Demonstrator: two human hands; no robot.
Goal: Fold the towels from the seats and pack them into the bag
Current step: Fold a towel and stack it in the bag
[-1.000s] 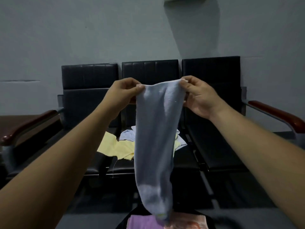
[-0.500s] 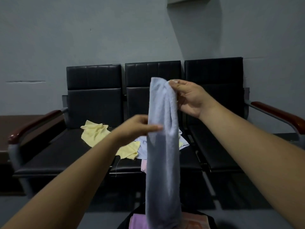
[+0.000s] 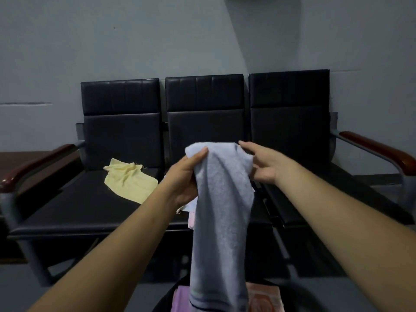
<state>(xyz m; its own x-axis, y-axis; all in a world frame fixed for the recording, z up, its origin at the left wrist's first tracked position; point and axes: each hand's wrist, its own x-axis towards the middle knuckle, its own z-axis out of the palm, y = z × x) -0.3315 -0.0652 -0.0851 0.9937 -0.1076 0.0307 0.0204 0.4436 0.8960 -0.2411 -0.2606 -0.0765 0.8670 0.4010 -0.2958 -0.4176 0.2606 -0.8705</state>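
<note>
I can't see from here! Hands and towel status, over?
Left hand grips blue towel at top. Right hand touches its right edge, fingers straight. Towel hangs over bag. Nothing blocking.

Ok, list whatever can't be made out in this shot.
Bag: head view, cut off by the bottom edge and covered by the hanging light blue towel; fullness unknown.
Towels on the middle seat: head view, mostly hidden behind the left hand and that towel; count unclear.
Right hand: fingertips behind the towel's top corner; pinching or only touching, unclear.
</note>
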